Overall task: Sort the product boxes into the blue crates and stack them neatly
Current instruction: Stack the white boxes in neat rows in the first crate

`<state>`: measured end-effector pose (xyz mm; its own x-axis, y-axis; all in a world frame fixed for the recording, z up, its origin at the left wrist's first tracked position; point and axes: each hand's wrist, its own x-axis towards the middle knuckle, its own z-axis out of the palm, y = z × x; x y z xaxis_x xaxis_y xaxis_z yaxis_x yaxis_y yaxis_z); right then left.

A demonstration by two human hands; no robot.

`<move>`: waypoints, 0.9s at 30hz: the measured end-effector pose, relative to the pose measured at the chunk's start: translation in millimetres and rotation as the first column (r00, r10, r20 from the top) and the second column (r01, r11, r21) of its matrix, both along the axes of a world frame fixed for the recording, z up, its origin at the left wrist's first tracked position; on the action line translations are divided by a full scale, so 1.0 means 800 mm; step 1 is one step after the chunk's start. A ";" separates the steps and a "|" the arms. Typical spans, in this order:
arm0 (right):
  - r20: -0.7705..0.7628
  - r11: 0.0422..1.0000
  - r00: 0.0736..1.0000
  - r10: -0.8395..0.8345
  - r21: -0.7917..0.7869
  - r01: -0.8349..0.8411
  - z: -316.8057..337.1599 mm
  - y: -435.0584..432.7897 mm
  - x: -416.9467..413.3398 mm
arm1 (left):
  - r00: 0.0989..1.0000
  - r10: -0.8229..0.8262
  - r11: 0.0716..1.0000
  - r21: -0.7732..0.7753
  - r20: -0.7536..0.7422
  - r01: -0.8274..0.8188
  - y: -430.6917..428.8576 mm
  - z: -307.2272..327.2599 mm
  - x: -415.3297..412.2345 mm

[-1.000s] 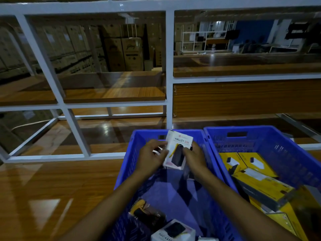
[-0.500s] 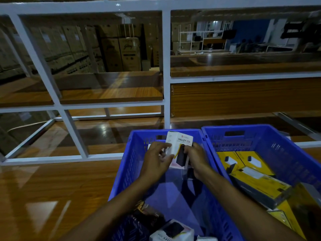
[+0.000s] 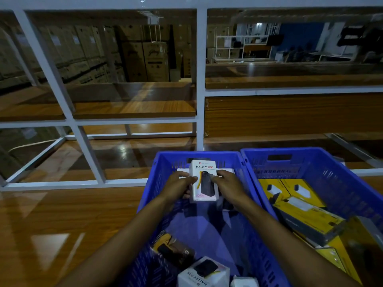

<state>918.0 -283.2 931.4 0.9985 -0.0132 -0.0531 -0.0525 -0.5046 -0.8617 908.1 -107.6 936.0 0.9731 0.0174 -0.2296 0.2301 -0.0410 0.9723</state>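
Two blue crates stand side by side on the wooden table. Inside the left crate (image 3: 149,189), near its far wall, my left hand (image 3: 178,186) and my right hand (image 3: 230,186) hold a white "HALLEY 20K" box (image 3: 204,181) by its two sides, face up. Other white boxes lie flat behind it against the far wall. Near the front of this crate lie a dark box with yellow (image 3: 172,249) and another white box (image 3: 204,272). The right crate (image 3: 339,172) holds several yellow boxes (image 3: 306,216).
A white metal shelf frame (image 3: 201,79) with wooden boards rises right behind the crates. The glossy wooden table (image 3: 62,224) stretches to the left of the left crate. Stacked cardboard cartons (image 3: 145,61) fill the dim background.
Both hands have lowered the white box toward the far end of the left crate and turned it from tilted to squarely face up.
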 end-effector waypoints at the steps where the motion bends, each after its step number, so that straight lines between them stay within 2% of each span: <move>1: 0.007 0.999 1.000 0.022 -0.043 -0.022 -0.001 -0.001 -0.001 | 1.000 -0.021 0.999 0.026 0.000 0.021 0.002 -0.003 0.002; 7: 0.021 0.956 0.993 0.120 -0.272 -0.110 -0.016 -0.006 0.003 | 0.986 -0.165 0.953 0.261 0.022 0.154 -0.001 -0.015 0.012; 11: 0.000 0.911 0.991 0.134 -0.394 -0.123 -0.022 -0.006 0.011 | 0.977 -0.212 0.859 0.481 0.019 0.177 -0.006 -0.028 0.031; 14: 0.022 0.860 0.992 0.124 -0.501 -0.096 -0.037 -0.008 0.030 | 0.976 -0.218 0.794 0.582 0.005 0.174 -0.010 -0.044 0.047; 20: 0.018 0.774 0.993 0.117 -0.628 -0.080 -0.022 -0.007 0.025 | 0.977 -0.214 0.678 0.718 -0.013 0.158 -0.025 -0.068 0.066; 27: -0.003 0.690 0.978 0.206 -0.709 -0.147 -0.036 -0.008 0.030 | 0.972 -0.236 0.701 0.690 -0.014 0.181 -0.036 -0.093 0.060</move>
